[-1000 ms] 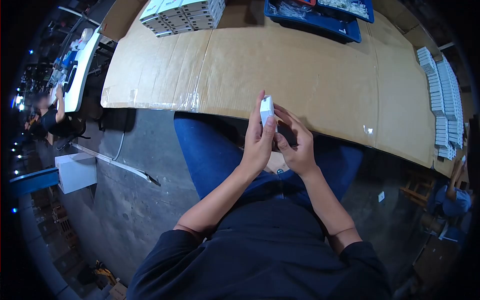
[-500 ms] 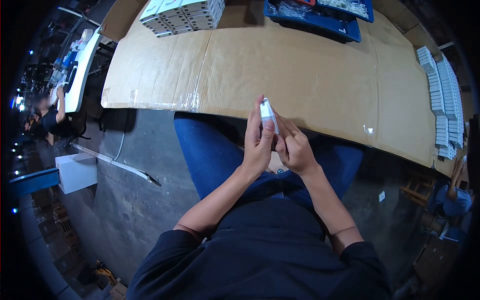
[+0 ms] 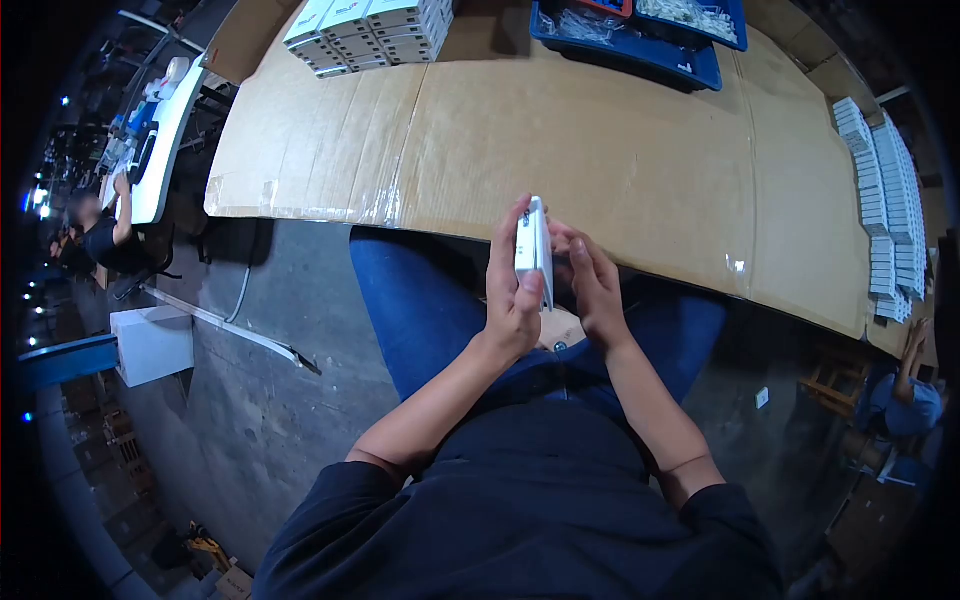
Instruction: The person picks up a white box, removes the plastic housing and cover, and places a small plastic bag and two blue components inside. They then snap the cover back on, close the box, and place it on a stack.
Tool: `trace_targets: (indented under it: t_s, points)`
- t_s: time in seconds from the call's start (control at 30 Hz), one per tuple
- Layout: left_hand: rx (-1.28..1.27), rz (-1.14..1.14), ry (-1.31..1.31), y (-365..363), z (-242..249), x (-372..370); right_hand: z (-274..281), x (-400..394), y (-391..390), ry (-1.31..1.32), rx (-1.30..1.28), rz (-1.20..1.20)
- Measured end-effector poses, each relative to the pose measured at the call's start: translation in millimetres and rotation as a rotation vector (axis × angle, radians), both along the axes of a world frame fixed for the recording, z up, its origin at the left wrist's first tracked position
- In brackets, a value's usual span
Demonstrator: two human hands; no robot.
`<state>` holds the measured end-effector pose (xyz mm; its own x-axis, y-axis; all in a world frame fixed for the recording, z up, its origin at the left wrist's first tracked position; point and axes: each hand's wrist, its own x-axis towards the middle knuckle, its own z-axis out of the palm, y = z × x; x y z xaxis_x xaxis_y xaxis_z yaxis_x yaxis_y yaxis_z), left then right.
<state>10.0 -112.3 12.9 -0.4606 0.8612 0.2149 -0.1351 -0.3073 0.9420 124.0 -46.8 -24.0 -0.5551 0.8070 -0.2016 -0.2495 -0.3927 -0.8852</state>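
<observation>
A small flat white box (image 3: 528,240) stands on edge in front of my lap, at the near edge of the table. My left hand (image 3: 513,310) grips it, thumb on the near end and fingers along the left side. A thin white flap or panel (image 3: 545,272) stands along its right side. Just to the right is my right hand (image 3: 598,298), its fingers loosely raised and apart, palm turned toward the box. Shadow hides part of the space between the right palm and the box.
White boxes are stacked (image 3: 370,35) at the back left of the cardboard-covered table (image 3: 560,140). Blue trays (image 3: 640,62) of small parts stand at the back right. More white boxes (image 3: 885,210) line the right edge. People sit at the far left (image 3: 115,240) and right (image 3: 905,395).
The right hand has come off the box and opened slightly to the right. The box has turned in my left hand, showing more of its side and the panel.
</observation>
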Motion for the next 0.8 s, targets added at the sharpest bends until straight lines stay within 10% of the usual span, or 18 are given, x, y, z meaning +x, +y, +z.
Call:
trace_targets:
  t_s: [0.27,0.8]
  points:
    - [-0.021,-0.109,0.057,-5.3,-10.6,5.3,-9.5,10.6,1.5,0.290,-0.618,0.287]
    - [0.018,-0.032,0.189,1.0,-20.7,-0.5,-3.0,7.7,10.4,0.079,-0.472,0.225]
